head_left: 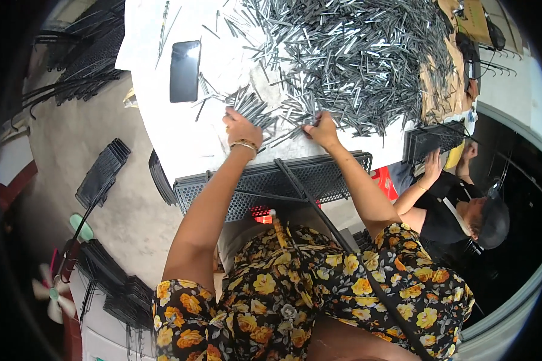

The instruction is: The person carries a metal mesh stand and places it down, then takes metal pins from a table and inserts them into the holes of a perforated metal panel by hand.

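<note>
A large heap of thin dark strips (355, 57) covers the right and middle of the white-topped table (153, 129). At its near left side, my left hand (242, 129) is closed around a fanned bunch of the strips (247, 103). My right hand (323, 130) is at the heap's near edge, with thumb and fingers pinched together. Whatever lies between those fingertips is too small to make out. Against the table's near edge, under my forearms, sits a black perforated metal rack (265, 191) with long bars.
A black phone (185, 71) lies on the table at left, with a pen (164, 27) beyond it. Stacked black racks (93, 51) stand at far left, more (117, 283) at lower left near a fan (54, 293). A co-worker (451, 210) at right handles another black rack (433, 141).
</note>
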`<state>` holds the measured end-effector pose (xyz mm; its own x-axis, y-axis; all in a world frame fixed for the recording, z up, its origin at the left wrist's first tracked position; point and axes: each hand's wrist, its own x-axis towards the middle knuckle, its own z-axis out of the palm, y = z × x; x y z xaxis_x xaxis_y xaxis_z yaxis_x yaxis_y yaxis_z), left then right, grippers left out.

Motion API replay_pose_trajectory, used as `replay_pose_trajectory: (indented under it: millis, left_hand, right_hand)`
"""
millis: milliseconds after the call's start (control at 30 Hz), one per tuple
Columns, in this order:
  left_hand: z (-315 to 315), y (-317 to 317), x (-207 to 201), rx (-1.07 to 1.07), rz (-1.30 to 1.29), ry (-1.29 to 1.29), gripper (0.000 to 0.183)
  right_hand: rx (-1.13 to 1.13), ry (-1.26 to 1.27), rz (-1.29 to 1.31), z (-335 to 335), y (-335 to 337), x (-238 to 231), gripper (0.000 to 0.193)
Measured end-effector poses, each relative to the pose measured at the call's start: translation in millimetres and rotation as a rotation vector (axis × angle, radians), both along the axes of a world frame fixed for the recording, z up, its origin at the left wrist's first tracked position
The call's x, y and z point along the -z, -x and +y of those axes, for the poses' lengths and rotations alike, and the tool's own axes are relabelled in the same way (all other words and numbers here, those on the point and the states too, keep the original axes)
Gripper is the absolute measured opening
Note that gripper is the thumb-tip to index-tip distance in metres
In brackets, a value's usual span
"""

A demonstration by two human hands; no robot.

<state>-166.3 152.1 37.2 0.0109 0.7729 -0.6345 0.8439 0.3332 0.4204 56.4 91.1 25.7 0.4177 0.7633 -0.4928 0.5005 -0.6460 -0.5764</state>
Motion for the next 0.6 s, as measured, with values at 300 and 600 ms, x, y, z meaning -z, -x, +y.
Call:
replay_pose_trajectory:
  millis: [300,600]
  left_hand:
    - [24,-61,-11,-0.097,-0.109,-0.035,0.103]
    - [-5,145,25,0.21,-0.277,-0.196,0.03]
  right_hand:
    - [-0.153,-0.104,-0.033,59,30,-7,0.043]
    - [-0.476,0.358,0.382,-6,33,-23,0.017]
